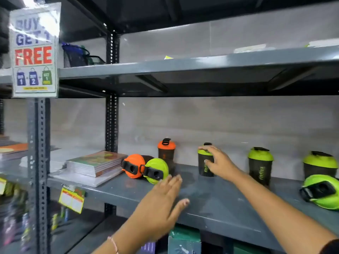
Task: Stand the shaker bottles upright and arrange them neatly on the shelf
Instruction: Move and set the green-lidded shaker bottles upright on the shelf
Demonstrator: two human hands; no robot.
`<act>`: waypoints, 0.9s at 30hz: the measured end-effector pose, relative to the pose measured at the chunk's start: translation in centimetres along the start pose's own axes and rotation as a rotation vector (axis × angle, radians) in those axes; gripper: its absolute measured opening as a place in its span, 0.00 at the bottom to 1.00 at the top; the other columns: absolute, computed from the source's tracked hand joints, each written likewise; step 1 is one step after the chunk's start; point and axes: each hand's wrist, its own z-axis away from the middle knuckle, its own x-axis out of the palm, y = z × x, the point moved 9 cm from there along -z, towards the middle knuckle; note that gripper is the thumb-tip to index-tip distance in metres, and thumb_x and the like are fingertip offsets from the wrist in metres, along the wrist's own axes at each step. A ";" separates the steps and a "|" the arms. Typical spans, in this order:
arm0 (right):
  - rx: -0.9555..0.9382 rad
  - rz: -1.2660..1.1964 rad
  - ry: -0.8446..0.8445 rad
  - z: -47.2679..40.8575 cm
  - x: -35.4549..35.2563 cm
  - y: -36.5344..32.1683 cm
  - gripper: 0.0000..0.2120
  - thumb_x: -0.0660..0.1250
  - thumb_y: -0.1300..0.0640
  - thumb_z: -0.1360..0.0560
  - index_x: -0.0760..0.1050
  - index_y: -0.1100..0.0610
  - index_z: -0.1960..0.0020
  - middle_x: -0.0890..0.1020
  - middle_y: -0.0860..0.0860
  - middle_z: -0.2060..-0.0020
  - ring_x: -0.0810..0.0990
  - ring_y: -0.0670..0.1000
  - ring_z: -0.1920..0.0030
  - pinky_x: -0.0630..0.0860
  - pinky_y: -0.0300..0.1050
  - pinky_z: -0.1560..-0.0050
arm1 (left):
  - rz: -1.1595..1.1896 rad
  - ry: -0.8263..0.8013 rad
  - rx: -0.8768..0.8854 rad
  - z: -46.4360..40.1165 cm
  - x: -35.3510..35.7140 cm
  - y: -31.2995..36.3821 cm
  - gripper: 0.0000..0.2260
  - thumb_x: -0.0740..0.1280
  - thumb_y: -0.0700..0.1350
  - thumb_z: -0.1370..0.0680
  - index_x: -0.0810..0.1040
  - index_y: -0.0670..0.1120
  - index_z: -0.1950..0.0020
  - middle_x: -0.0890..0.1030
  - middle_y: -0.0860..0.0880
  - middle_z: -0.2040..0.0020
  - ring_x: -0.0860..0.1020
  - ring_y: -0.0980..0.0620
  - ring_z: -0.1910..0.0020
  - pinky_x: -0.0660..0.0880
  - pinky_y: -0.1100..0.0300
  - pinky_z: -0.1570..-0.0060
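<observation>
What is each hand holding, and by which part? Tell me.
The right hand is on an upright green-lidded bottle, fingers on its lid and thumb on its side; whether the grip has closed cannot be told. The left hand is open and holds nothing.

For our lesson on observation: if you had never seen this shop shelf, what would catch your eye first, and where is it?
The bright lids stand out: an orange-lidded bottle and a green-lidded bottle lie tipped over beside a stack of books, and another fallen green bottle lies at the right edge. Behind them, bottles stand upright along the wall, the right hand gripping one, the upright green bottle, while the left hand reaches in open. A FREE sign hangs top left.
</observation>
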 end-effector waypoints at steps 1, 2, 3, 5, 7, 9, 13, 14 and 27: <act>-0.017 -0.004 -0.036 -0.7 1.2 -0.2 0.27 0.67 0.70 0.28 0.74 0.50 0.33 0.74 0.45 0.39 0.73 0.51 0.33 0.64 0.35 0.37 | 0.000 -0.044 0.001 0.6 0.7 0.0 0.30 0.46 0.63 0.20 0.52 0.49 0.23 0.53 0.53 0.23 0.47 0.56 0.26 0.40 0.67 0.31; -0.048 0.018 -0.086 -1.3 2.5 -1.0 0.29 0.68 0.70 0.30 0.73 0.50 0.32 0.73 0.43 0.39 0.72 0.51 0.32 0.63 0.35 0.35 | -0.015 -0.051 0.003 0.9 1.4 -0.2 0.29 0.46 0.63 0.20 0.56 0.49 0.24 0.58 0.53 0.24 0.52 0.55 0.26 0.43 0.67 0.32; -0.090 0.050 -0.151 -2.0 4.2 -1.8 0.31 0.68 0.68 0.32 0.72 0.50 0.31 0.72 0.43 0.37 0.71 0.51 0.30 0.62 0.36 0.32 | -0.035 -0.040 -0.008 1.4 2.0 -0.6 0.28 0.47 0.62 0.20 0.60 0.49 0.25 0.63 0.52 0.26 0.57 0.53 0.27 0.47 0.65 0.32; -0.146 0.070 -0.277 -2.8 7.9 -3.7 0.37 0.69 0.63 0.36 0.68 0.47 0.28 0.70 0.45 0.30 0.68 0.52 0.27 0.63 0.45 0.27 | -0.023 -0.029 -0.024 2.0 3.1 -0.9 0.26 0.48 0.62 0.20 0.68 0.48 0.29 0.72 0.52 0.31 0.66 0.51 0.32 0.56 0.62 0.33; -0.167 0.048 -0.383 -3.2 10.9 -5.2 0.45 0.68 0.60 0.39 0.60 0.41 0.25 0.68 0.47 0.26 0.67 0.53 0.26 0.66 0.53 0.28 | 0.009 0.034 -0.057 2.1 3.3 -1.4 0.24 0.51 0.61 0.19 0.73 0.48 0.33 0.76 0.52 0.35 0.72 0.51 0.36 0.61 0.61 0.35; -0.209 0.054 -0.486 -3.3 13.2 -6.7 0.51 0.69 0.61 0.39 0.51 0.36 0.24 0.68 0.46 0.26 0.68 0.53 0.27 0.67 0.54 0.29 | 0.004 0.106 -0.073 2.2 2.8 -1.6 0.22 0.54 0.60 0.20 0.76 0.48 0.36 0.78 0.53 0.37 0.74 0.51 0.38 0.64 0.59 0.38; -0.438 0.142 -0.411 -3.6 14.1 -9.1 0.46 0.72 0.60 0.40 0.60 0.40 0.26 0.71 0.47 0.33 0.69 0.52 0.31 0.68 0.53 0.31 | -0.037 0.154 -0.110 1.5 2.6 -1.9 0.23 0.55 0.60 0.20 0.77 0.48 0.37 0.78 0.53 0.38 0.75 0.51 0.39 0.69 0.56 0.40; -0.486 0.122 -0.392 -3.4 14.1 -9.2 0.43 0.72 0.59 0.40 0.63 0.41 0.28 0.72 0.47 0.35 0.70 0.52 0.33 0.70 0.53 0.33 | -0.057 0.138 -0.122 1.2 2.9 -1.8 0.23 0.54 0.61 0.20 0.77 0.48 0.36 0.78 0.53 0.38 0.75 0.50 0.39 0.69 0.56 0.41; -0.125 -0.380 0.123 -3.3 0.2 -6.4 0.49 0.83 0.56 0.38 0.59 0.34 0.28 0.78 0.37 0.40 0.78 0.39 0.43 0.73 0.37 0.39 | -0.100 0.045 -0.207 1.7 3.7 -1.8 0.27 0.49 0.63 0.21 0.77 0.49 0.36 0.78 0.54 0.37 0.75 0.51 0.39 0.68 0.56 0.38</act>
